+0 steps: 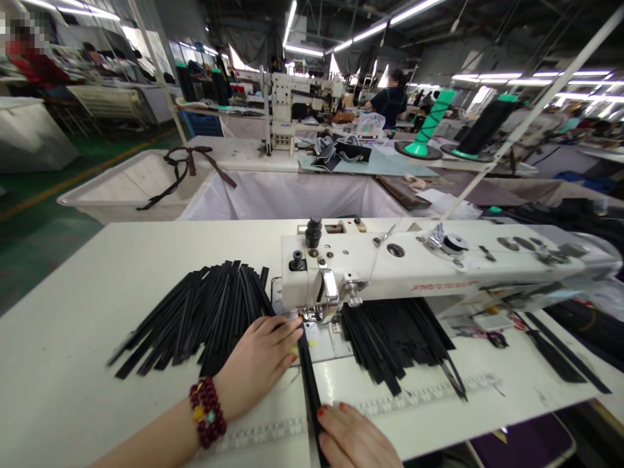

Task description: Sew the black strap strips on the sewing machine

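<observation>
A long black strip (308, 374) runs from under the presser foot of the white sewing machine (390, 263) toward me. My left hand (260, 357), with a dark red bead bracelet (207, 413) at the wrist, lies flat beside the needle area. Its stretched fingers touch the strip's left edge close to the foot. Nearer to me, my right hand (358, 437) has its fingers closed on the same strip. One pile of black strips (205, 318) fans out left of the machine head; another pile (400, 341) lies under the machine arm.
Measuring tape markings (380, 404) run along the white table (63, 338). Small scissors (497, 338) and more black pieces (556, 351) lie at the right. Behind the table stand a lined bin (292, 195), thread cones (433, 123) and another sewing machine (287, 110). People work farther back.
</observation>
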`<state>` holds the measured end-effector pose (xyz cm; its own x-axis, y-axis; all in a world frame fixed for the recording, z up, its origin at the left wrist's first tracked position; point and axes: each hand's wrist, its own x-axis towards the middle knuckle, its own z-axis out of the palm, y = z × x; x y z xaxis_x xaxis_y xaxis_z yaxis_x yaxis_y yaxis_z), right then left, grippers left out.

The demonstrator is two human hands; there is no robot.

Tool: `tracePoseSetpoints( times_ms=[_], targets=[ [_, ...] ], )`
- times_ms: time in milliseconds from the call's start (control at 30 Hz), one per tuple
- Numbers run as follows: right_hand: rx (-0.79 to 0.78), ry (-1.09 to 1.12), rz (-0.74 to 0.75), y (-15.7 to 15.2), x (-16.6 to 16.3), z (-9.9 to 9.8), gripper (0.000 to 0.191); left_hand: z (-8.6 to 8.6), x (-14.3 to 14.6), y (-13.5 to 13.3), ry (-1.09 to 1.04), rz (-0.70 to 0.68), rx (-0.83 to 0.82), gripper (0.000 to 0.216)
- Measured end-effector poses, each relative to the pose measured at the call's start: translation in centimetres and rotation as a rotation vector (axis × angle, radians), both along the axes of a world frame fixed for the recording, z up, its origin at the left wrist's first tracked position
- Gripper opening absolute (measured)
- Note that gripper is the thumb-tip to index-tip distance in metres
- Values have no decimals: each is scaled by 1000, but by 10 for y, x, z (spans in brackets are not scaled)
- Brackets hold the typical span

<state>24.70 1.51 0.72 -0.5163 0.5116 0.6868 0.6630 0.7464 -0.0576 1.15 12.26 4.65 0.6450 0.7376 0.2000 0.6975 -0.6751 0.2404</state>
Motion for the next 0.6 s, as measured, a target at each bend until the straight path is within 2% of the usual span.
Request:
tracePoseSetpoints(
  times_ms=[167, 367, 600],
  targets=[
    [45, 114, -94, 17, -22, -2, 42, -10, -3, 12, 140, 115, 63, 29],
    [-8, 98, -130, 27, -28, 0, 41, -16, -4, -4, 78, 13, 119, 34],
    [-40, 135, -136, 27, -31, -2, 39, -22, -1, -6, 71, 26, 123, 35]
  ],
)
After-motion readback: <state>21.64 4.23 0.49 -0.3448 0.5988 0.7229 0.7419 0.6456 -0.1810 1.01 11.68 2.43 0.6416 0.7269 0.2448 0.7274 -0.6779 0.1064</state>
